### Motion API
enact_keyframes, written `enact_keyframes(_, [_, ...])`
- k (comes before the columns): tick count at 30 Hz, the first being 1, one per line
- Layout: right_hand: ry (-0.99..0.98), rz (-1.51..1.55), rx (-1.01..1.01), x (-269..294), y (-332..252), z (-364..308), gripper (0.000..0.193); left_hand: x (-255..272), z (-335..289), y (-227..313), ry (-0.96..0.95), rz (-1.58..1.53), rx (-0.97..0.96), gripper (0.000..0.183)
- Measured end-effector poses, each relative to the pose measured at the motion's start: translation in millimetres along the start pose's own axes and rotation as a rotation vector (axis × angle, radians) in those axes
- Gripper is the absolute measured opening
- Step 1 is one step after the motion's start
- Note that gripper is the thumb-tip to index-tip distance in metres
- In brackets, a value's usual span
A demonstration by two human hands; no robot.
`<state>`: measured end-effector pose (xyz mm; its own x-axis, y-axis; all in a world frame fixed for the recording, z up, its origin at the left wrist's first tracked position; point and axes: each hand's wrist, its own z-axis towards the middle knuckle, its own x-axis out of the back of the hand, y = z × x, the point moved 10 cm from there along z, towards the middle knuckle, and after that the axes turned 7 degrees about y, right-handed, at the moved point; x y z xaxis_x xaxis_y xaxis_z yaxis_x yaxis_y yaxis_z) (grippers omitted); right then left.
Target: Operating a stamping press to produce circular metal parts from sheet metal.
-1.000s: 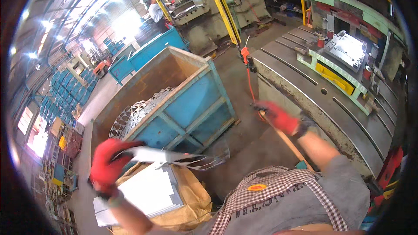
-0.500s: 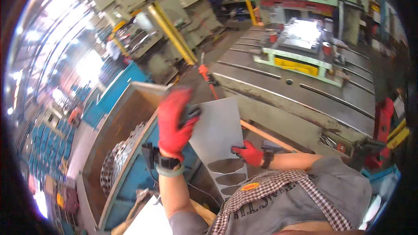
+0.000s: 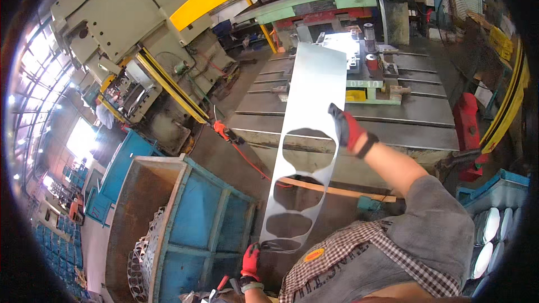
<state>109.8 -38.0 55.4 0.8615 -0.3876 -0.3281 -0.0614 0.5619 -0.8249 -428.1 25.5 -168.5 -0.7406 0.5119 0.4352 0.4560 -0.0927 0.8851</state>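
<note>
A long pale metal sheet point(image 3: 314, 92) stretches away from me toward the press die, its near part pierced by several large round holes and its far part solid. My right hand point(image 3: 349, 129), in a red and black glove, grips the sheet's right edge near the first hole. Down at the near end, my left hand point(image 3: 251, 262), gloved alike, holds the sheet's left corner. The sheet's far end overlaps the die point(image 3: 359, 84) in view; whether it touches is unclear.
A press bed point(image 3: 404, 126) with slots lies ahead. At left stands a rusty blue bin point(image 3: 193, 213) with punched metal scrap point(image 3: 145, 258). Round metal blanks point(image 3: 484, 252) fill a blue crate at right. An orange bar point(image 3: 348, 189) crosses below the bed; a yellow post point(image 3: 168, 84) stands left.
The sheet has swung up and forward toward the die. My left hand has dropped from above the bin to the sheet's near end, and my right hand has moved forward along with the sheet.
</note>
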Motion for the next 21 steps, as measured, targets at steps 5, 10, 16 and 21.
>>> enact_keyframes(5, [0.385,0.268,-0.285,26.0,30.4,62.6,0.042,13.5,-1.3,42.2,0.365,-0.014,-0.036,0.045])
enact_keyframes(10, [0.513,-0.217,-0.217,194.1,83.8,63.7,0.046,-53.5,37.4,177.2,0.303,-0.258,-0.228,0.039])
enact_keyframes(16, [0.601,-1.449,0.005,195.8,-28.8,-70.3,0.047,-41.8,46.9,176.3,0.315,-0.301,-0.151,0.034])
enact_keyframes(21, [0.529,-1.734,-0.173,288.3,-32.9,-165.8,0.051,-53.5,55.3,237.6,0.266,-0.336,-0.193,0.033])
